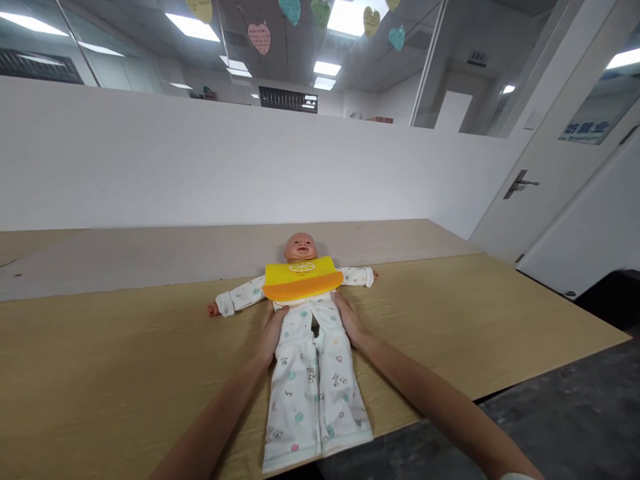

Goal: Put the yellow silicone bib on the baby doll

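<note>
A baby doll [301,248] lies on its back on the table, arms spread to either side. It wears a white printed top [249,294] and a yellow bib [303,275] with an orange lower edge and a slice design. White printed baby trousers [295,400] stretch from its waist toward the table's front edge. My left hand [273,327] grips the left side of the trousers near the waist, thumb on top. On the opposite side my right hand [349,320] holds the trousers just below the bib; its fingertips are partly hidden.
Behind the wooden table [125,373], a pale board [165,250] runs along a white wall [210,160]. Above is a glass window with heart-shaped notes [259,39]. A door with a metal handle [521,184] stands at the right.
</note>
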Available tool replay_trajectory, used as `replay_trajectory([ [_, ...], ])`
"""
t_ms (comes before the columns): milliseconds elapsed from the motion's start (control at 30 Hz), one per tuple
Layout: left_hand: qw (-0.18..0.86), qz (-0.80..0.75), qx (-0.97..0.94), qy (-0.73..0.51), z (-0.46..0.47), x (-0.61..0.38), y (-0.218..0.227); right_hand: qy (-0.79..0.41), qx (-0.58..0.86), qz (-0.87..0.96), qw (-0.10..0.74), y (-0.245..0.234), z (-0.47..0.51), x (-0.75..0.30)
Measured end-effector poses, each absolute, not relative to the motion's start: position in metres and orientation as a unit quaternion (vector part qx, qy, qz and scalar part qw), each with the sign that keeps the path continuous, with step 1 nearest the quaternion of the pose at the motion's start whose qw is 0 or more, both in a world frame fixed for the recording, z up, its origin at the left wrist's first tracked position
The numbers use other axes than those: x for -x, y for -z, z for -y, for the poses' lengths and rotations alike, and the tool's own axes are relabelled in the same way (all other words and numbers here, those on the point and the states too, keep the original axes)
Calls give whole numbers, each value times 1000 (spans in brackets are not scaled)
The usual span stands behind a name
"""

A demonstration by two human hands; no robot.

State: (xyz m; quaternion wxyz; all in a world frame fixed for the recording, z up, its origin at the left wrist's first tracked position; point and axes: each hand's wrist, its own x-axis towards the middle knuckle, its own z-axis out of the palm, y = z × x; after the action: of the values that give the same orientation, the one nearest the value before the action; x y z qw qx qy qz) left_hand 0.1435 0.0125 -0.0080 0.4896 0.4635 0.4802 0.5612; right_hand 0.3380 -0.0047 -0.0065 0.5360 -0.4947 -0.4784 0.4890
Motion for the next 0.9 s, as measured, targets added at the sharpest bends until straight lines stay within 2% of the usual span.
replay_trajectory([
  [100, 452, -546, -488, -509, -2, -131, -2, -457, 520, 478, 541, 6, 10, -339],
  [167, 392, -572, -537, -481, 12, -122, -7, -419, 533, 484, 554, 11, 15, -341],
  [300, 170, -517, -736, -403, 50, -109, -3, -327, 527, 548, 562, 27, 36, -349],
  [367, 59, -457, -817, -348, 65, -108, 2, -277, 509, 617, 532, 32, 51, -352],
  [467, -34, -369, -881, -295, 79, -114, 4, -215, 472, 725, 453, 34, 70, -352],
  [667, -63, -300, -901, -307, 102, -124, -5, -126, 436, 806, 381, 22, 100, -344],
  [900, -21, -307, -883, -353, 143, -96, -3, -74, 396, 822, 402, 4, 135, -350],
])
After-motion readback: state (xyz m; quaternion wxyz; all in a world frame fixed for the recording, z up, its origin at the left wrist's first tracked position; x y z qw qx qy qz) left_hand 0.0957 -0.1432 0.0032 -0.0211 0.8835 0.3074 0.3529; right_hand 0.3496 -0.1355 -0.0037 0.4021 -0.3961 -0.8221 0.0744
